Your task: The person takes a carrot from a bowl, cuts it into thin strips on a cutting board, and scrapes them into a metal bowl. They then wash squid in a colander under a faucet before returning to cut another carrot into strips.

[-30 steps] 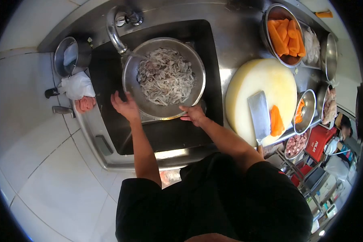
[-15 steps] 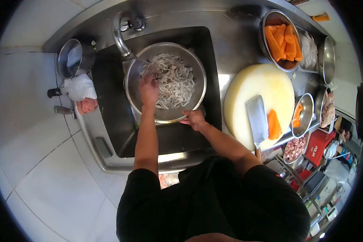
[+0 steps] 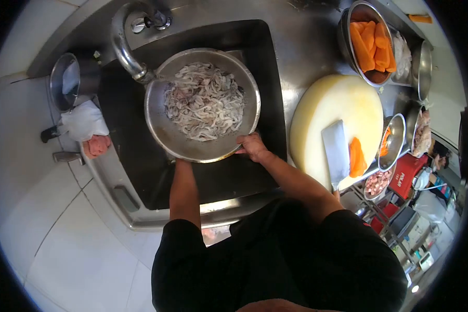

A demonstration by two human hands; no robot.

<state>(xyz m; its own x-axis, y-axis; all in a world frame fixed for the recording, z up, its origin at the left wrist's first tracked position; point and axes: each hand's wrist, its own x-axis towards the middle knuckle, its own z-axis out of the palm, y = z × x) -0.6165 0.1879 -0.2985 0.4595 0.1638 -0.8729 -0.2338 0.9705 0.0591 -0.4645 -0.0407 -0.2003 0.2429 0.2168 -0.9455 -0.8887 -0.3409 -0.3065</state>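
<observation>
Bowl (image 3: 157,122) of pale strips (image 3: 205,104) is being gripped by the right hand (image 3: 253,146), its near rim between thumb and fingers; the left hand is being hidden behind it, grip indeterminable. Steadying is apparently being performed; balanced support is being required next.

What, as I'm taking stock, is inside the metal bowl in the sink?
Pale greyish strips are heaped in the metal bowl; they cover its middle, so what lies beneath cannot be seen.

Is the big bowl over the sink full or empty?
Partly filled: pale strips heap in the bowl, with metal showing around them.
</observation>
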